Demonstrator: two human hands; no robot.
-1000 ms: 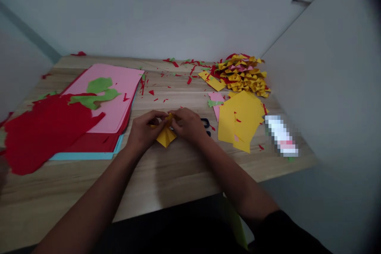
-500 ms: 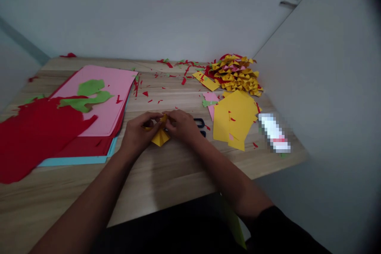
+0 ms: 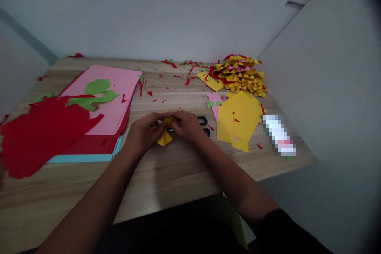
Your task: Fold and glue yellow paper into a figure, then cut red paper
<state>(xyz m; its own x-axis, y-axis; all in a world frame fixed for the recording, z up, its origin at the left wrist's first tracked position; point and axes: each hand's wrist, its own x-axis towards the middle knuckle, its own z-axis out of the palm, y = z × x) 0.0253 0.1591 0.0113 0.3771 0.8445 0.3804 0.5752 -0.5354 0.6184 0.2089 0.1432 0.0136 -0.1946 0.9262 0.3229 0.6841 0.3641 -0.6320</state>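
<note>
Looking across the wooden table (image 3: 166, 174), I saw my left hand (image 3: 143, 135) and right hand (image 3: 187, 126) both pinched shut on a small folded yellow paper (image 3: 164, 138), just left of the black scissors (image 3: 204, 124).

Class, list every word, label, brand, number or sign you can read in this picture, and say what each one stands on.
None can be read.
The white tube on the table is blurred out, so any label is unreadable.
The folded yellow paper held by the left hand and right hand is plain.
</note>
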